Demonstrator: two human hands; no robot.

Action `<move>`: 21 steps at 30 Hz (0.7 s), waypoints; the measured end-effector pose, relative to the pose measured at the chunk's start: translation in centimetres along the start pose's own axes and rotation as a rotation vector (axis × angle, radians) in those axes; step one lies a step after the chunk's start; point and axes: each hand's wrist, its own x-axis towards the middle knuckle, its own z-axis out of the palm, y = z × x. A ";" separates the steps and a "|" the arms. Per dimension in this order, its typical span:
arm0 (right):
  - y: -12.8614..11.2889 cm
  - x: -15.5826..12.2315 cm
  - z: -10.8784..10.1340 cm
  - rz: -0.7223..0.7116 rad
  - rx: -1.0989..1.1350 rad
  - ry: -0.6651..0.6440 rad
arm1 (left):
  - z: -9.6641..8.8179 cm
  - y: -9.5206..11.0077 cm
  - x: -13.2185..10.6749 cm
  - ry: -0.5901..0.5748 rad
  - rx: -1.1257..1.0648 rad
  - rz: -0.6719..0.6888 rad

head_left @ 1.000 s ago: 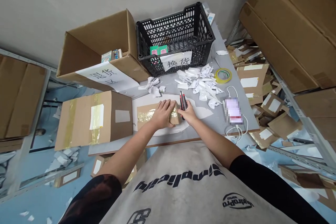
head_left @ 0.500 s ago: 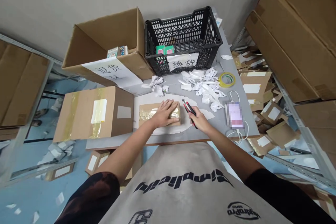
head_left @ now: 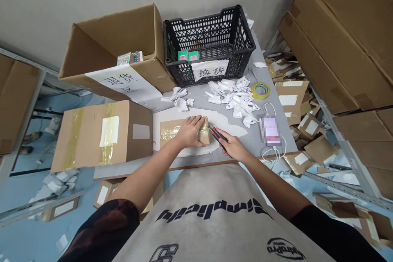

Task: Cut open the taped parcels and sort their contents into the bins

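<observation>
My left hand [head_left: 190, 132] is clamped down over a taped kraft parcel [head_left: 172, 129], its fingers across the top and its thumb along the near side. My right hand [head_left: 233, 149] is closed around a red-and-black box cutter [head_left: 218, 139], whose tip sits just beside the parcel's right end. (The blade is too small to make out, so I can't tell whether it touches the parcel.)

Looking down from my head, I see the parcel lying on a white sheet [head_left: 225, 127] spread on a grey table [head_left: 196, 108]. Just to its left stands a sealed cardboard carton [head_left: 89, 135] with yellowish tape and a white label. Past my hands, a loose pile of crumpled white paper [head_left: 233, 100] lies on the table, with a roll of tape [head_left: 260, 90] beside it. To the right of the white sheet is a blurred rectangular device [head_left: 272, 130] with a white cable [head_left: 281, 148] running from it.

Farther back sits an open cardboard box [head_left: 119, 45] holding small packets [head_left: 129, 58], with a sign reading 退货区 [head_left: 123, 84] on its front. Next to it is a black plastic crate [head_left: 242, 45] with a 换货 sign [head_left: 210, 69] and green boxes [head_left: 186, 56] inside. Flattened cardboard mailers [head_left: 291, 96] are heaped off the table's right side.
</observation>
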 end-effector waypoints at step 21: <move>-2.8 0.1 -1.4 0.055 -0.194 -0.106 | -0.2 0.1 0.2 -0.039 0.035 0.011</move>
